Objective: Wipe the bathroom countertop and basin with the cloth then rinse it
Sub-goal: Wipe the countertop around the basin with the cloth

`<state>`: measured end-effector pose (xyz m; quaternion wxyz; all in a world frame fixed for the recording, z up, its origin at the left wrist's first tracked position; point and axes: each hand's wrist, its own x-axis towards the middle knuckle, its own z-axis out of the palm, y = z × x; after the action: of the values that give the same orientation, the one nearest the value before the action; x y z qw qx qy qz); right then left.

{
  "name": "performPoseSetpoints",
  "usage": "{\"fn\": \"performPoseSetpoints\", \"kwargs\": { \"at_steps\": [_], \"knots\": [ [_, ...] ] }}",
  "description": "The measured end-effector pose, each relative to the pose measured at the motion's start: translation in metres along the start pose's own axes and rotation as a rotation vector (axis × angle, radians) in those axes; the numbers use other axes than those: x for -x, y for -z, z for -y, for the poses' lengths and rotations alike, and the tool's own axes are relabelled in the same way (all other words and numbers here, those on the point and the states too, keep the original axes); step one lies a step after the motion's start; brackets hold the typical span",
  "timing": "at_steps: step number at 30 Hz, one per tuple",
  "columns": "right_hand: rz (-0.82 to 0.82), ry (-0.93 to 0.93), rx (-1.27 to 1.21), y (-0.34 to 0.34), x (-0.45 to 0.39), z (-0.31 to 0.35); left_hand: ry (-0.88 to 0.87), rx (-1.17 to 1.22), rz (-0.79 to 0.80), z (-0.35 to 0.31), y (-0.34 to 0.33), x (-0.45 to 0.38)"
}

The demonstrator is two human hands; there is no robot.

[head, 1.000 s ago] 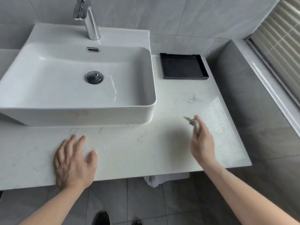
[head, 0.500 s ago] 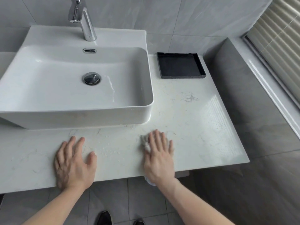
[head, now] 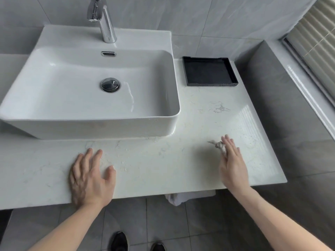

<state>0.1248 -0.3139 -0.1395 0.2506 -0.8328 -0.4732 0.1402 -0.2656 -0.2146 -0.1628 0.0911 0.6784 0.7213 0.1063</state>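
White, crumpled cloth (head: 220,146) sits bunched under the straight fingers of the right hand (head: 232,163), which lies edge-on over the right part of the countertop (head: 163,160); the fingers are straight, pressing the wad rather than curling round it, though blur makes the exact contact hard to judge. Half a second ago this hand lay flat on the cloth nearer the middle of the counter's front strip; now it is farther right and a little farther back, close to where it was a second ago. The left hand (head: 90,176) has not moved: it rests palm down with fingers spread on the front edge, below the basin.

Outward, the basin (head: 155,122) stands on the counter, a few wet streaks on its inner wall and a chrome drain plug (head: 110,84) at its centre; no standing water shows. The faucet (head: 104,20) rises behind it, its top cut off by the frame. A black tray (head: 233,77) sits at the back right corner against the wall, with nothing visible inside it.

A white towel (head: 183,196) hangs below the counter's front edge, mostly hidden by the slab. Two dark shoe tips (head: 119,241) are cut off at the bottom. Slatted blinds (head: 315,37) fill the upper right corner.
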Motion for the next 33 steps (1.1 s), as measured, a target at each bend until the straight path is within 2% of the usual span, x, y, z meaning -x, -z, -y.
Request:
{"fn": "performPoseSetpoints", "kwargs": {
  "at_steps": [4, 8, 14, 17, 20, 22, 24, 29, 33],
  "knots": [
    [0.06, -0.171, 0.298, 0.013, 0.003, -0.044, -0.003, -0.003, -0.006, 0.001, 0.0, 0.0],
    [0.083, -0.191, 0.377, -0.018, 0.027, -0.007, -0.003, -0.002, -0.004, 0.0, 0.0, 0.0],
    [0.168, 0.157, 0.28, -0.081, 0.069, 0.096, -0.003, -0.005, -0.001, -0.001, 0.002, 0.0],
    [0.262, 0.34, 0.228, -0.109, 0.086, 0.133, 0.0, -0.001, -0.009, -0.001, 0.002, 0.0],
    [0.353, 0.458, 0.157, -0.12, 0.091, 0.146, -0.004, -0.009, -0.014, -0.001, 0.002, 0.0],
    [0.371, 0.469, 0.081, -0.113, 0.084, 0.139, -0.005, -0.014, -0.013, -0.001, 0.001, -0.001],
    [0.332, 0.399, 0.01, -0.096, 0.07, 0.123, -0.007, -0.018, -0.009, -0.001, 0.001, 0.0],
    [0.047, 0.083, 0.057, -0.047, 0.014, 0.049, -0.005, -0.036, -0.004, 0.0, 0.0, 0.0],
    [0.139, -0.106, 0.282, -0.032, -0.005, 0.014, -0.005, -0.035, 0.002, 0.001, 0.0, -0.001]
  ]
}}
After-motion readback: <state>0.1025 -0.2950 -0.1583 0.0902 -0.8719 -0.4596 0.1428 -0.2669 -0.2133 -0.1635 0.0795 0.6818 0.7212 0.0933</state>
